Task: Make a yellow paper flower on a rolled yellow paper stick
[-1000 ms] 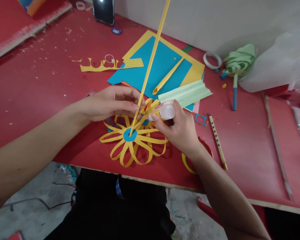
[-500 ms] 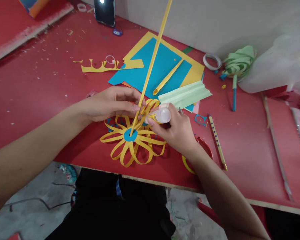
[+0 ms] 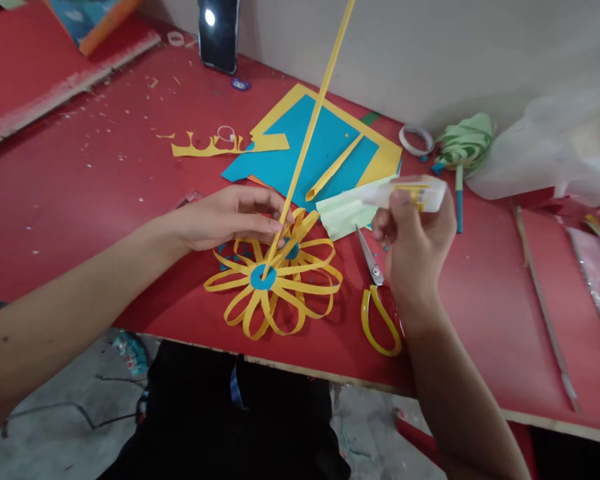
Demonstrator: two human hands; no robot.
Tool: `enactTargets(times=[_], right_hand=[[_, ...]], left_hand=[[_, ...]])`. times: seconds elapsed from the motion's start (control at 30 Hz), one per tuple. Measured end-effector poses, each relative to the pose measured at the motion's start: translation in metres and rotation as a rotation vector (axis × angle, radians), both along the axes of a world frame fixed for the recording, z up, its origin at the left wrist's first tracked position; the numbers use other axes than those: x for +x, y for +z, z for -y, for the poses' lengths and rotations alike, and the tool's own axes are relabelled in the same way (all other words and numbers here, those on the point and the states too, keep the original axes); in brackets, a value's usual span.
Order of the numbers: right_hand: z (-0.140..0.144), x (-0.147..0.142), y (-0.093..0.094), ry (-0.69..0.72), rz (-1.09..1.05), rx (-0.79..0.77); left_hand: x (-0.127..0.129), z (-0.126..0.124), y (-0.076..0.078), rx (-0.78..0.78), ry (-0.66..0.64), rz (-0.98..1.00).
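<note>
Left hand [image 3: 230,217]: unmoved since a second ago, palm down at 10 o'clock of the flower, fingertips pinching the stick.
Stick [image 3: 311,127]: rises steeply from the blue hub toward 1 o'clock, as before.
Flower [image 3: 275,280]: yellow loops flat on the table [image 3: 80,187], near its front edge.
Change: the glue nozzle, at the loops half a second ago, is now lifted away; the gluing touch looks finished.
Scissors [image 3: 377,300]: uncovered, at 3 o'clock of the flower.
Right hand [image 3: 415,240]: raised, fingers curled around the glue bottle [image 3: 410,193], held level, nozzle toward 9 o'clock.
</note>
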State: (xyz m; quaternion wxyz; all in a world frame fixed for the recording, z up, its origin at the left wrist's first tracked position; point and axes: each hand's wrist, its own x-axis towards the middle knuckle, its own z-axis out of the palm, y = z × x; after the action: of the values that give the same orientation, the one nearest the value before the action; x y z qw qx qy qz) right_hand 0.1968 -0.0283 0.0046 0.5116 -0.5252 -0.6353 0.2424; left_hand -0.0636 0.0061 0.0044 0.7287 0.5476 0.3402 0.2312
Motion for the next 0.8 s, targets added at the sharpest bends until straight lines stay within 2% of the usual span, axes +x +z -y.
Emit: enactTargets(times=[0.07,0.17,0.3,0.4,0.63,0.8], right_hand=[[-0.009,0.008,-0.002,0.005,-0.227,-0.087],[-0.019,0.016,-0.01,-0.039,-0.33,-0.07],[-0.024,0.016,-0.021,0.005,-0.238,-0.086],[-0.022,0.01,-0.023,0.057,-0.192,-0.119],[-0.017,0.003,-0.024,0.175,-0.083,-0.153],[-0.019,0.007,-0.029,0.16,0.001,-0.152]], left_hand=[[0.0,0.0,0.001,0.001,0.0,-0.003],[0.0,0.001,0.002,0.007,0.023,-0.009],[0.001,0.002,0.004,0.019,0.061,-0.013],[0.001,0.003,0.005,0.051,0.074,-0.014],[0.002,0.009,0.013,0.255,0.106,-0.073],[0.004,0.008,0.014,0.375,0.111,-0.094]])
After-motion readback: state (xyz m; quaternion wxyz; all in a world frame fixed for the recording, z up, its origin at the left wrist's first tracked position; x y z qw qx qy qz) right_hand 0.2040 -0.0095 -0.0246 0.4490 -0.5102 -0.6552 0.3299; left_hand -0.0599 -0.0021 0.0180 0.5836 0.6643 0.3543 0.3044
